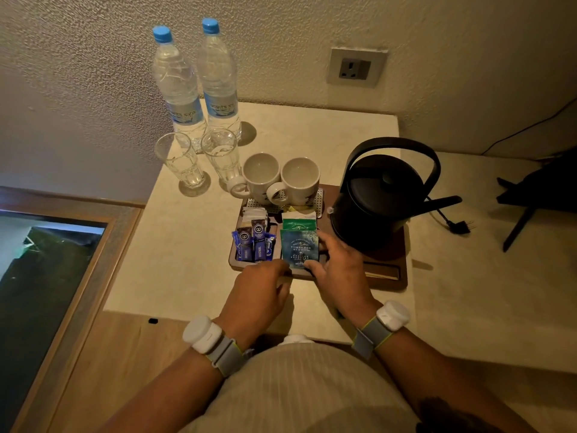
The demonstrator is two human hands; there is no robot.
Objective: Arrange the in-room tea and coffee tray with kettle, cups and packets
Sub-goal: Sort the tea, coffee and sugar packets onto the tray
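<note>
Pale counter [193,245] against a rough plastered wall, wall socket [356,68] above, two water bottles [199,85] and two glasses [199,160] at the back left. Dark wooden tray [387,273] set toward the right, carrying a black kettle [374,198] on its right half, cord and plug [459,226] trailing loose on the counter beyond. Two white cups [281,179] standing side by side at the tray's back, handles turned to the left. Blue coffee sachets [253,245] upright in the front left compartment, white packets [254,212] behind them. Green tea packets [299,225] stacked in the next compartment, a teal tea packet [299,251] foremost, long axis running front to back, lying straight ahead of both hands. Right hand [337,270] nearer, grip closed on the teal packet's right edge and lower corner, wrist angled in from the right. Left hand [259,292] at the tray's front rim, fingers curled down toward the packet's lower left corner; contact there impossible to tell. Likely squaring the packet in its slot.
</note>
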